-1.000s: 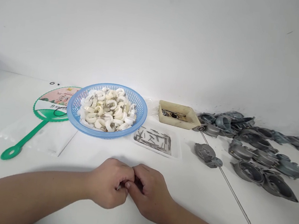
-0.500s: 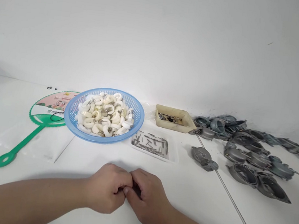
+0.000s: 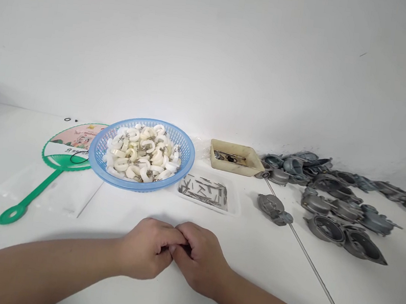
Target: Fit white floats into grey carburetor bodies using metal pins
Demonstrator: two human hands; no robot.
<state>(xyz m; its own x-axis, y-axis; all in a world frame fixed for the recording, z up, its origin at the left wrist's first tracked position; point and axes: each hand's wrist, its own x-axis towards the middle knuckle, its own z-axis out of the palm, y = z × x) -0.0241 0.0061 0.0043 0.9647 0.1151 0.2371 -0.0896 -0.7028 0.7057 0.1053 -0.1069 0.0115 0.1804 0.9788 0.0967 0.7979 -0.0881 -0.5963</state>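
My left hand (image 3: pixel 148 249) and my right hand (image 3: pixel 202 260) meet over the white table, fingers curled and pressed against each other. Anything between them is hidden by the fingers. Beyond my hands lies a shallow clear tray (image 3: pixel 234 202) with several thin metal pins (image 3: pixel 203 190) scattered in it. Behind my left hand stands a blue plastic basket (image 3: pixel 137 186) heaped with white ring-shaped plastic pieces (image 3: pixel 143 152) that carry small metal parts.
A green-handled fan (image 3: pixel 41 186) lies at left on a clear plastic bag (image 3: pixel 60 198). A cream box (image 3: pixel 236 167) holds small tools and black rings. Several grey metal castings (image 3: pixel 328 229) spread along the right. A thin rod (image 3: pixel 320 280) runs towards the front right, beside one casting (image 3: pixel 271 206).
My hands stay together, with the left fingers reaching slightly further over the right ones. The whole view has shifted a little; the objects on the table keep their places.
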